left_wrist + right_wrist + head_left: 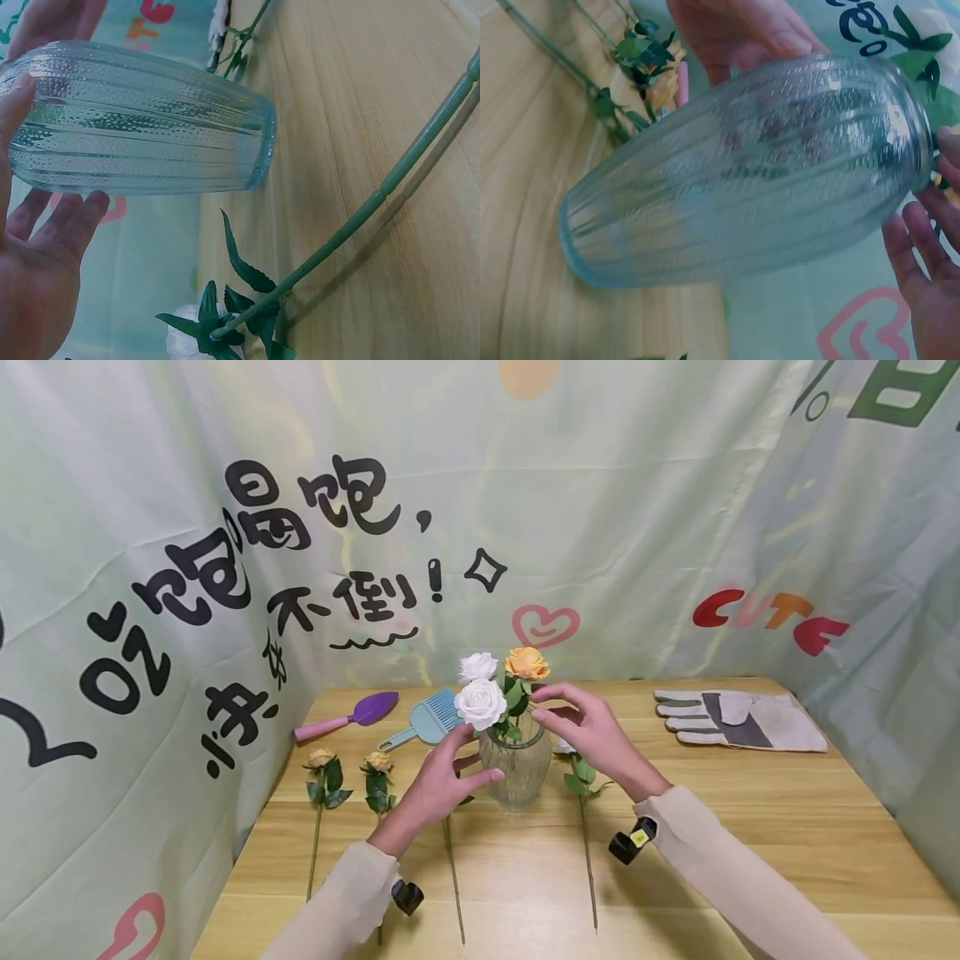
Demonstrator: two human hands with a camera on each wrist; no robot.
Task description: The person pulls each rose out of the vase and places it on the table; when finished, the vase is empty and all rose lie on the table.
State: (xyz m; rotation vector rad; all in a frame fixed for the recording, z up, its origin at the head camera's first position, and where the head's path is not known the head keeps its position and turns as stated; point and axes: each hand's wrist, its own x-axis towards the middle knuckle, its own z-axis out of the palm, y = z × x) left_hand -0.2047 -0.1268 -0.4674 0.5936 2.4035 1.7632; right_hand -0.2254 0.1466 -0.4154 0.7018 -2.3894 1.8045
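A ribbed clear glass vase (517,768) stands on the table, holding two white roses (481,703) and an orange rose (528,663). My left hand (442,777) holds the vase's left side, thumb across the front and fingers around behind. In the left wrist view, its fingertips (94,202) show along the glass edge. My right hand (588,727) is at the rim's right side, its thumb and index finger slightly apart beside the orange rose's stem and leaves. In the right wrist view, its other fingers (922,240) extend loosely near the vase mouth (911,112).
Two yellow-orange roses (321,758) and a long stem (453,877) lie left of the vase; a white-headed rose (582,827) lies right. Behind are a purple trowel (373,708) and a blue dustpan-like tool (433,718). Work gloves (750,720) lie at the right. Printed curtains surround the table.
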